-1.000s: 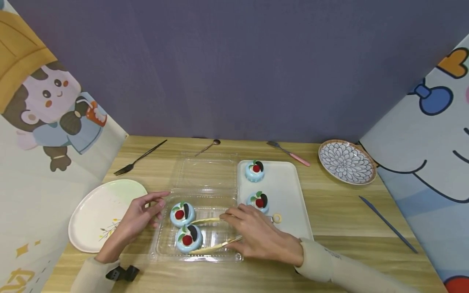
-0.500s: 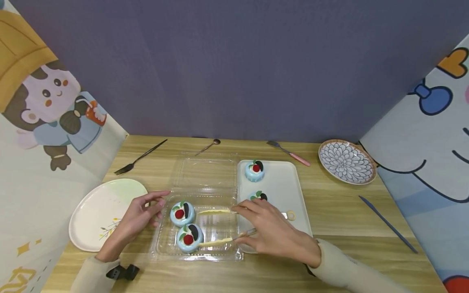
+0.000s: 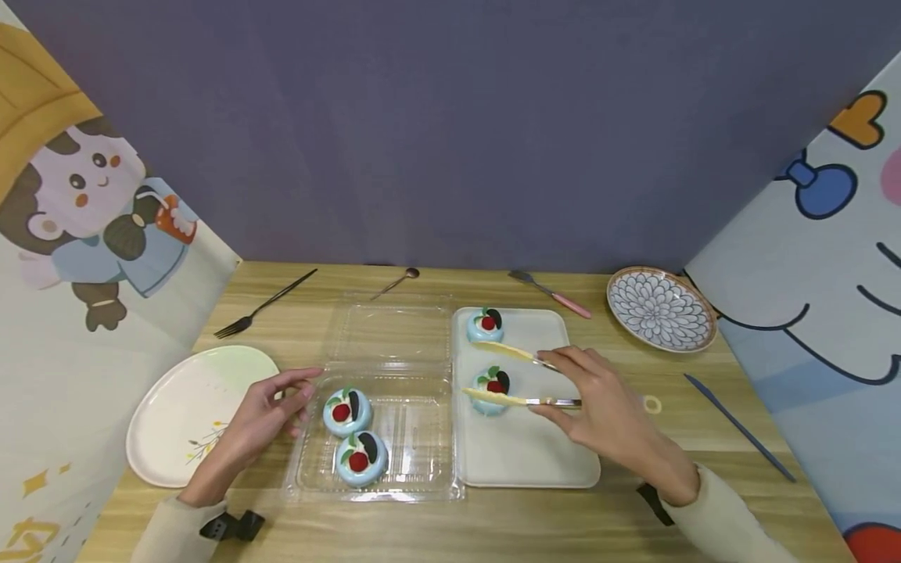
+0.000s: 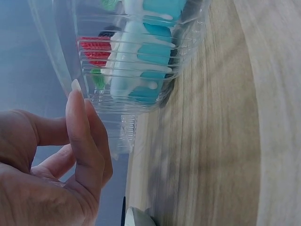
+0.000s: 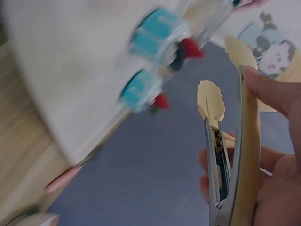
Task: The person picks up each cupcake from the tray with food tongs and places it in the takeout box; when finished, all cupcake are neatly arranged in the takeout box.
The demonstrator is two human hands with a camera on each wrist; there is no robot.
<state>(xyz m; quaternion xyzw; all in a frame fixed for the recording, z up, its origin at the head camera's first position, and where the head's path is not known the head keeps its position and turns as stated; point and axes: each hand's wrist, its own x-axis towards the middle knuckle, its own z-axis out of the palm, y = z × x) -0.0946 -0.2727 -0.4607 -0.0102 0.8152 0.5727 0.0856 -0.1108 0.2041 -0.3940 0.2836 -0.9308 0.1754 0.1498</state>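
Note:
My right hand [image 3: 608,407] grips a pair of tongs [image 3: 552,403] with cream-coloured tips, spread apart above the white tray [image 3: 531,457]. Nothing sits between the tips in the right wrist view. On the tray are two light-blue toy cakes: a far one [image 3: 486,325] and a nearer one [image 3: 482,405], partly covered by a tong tip. My left hand [image 3: 267,410] is at the left rim of the clear plastic container [image 3: 429,457], fingers loosely bent, a fingertip at its wall in the left wrist view. Two similar cakes, one behind [image 3: 334,422] and one in front [image 3: 373,469], stand inside the container.
A flowered plate [image 3: 158,438] lies left, below a black fork [image 3: 263,305]. A small spoon [image 3: 411,274] and a pink-handled utensil [image 3: 572,305] lie along the back. A patterned plate [image 3: 662,309] and a dark blue knife [image 3: 739,426] are on the right.
My right hand has drawn the tongs out of the container, rightward and up over the tray, leaving the front cake inside. My left hand has stayed at the container's rim.

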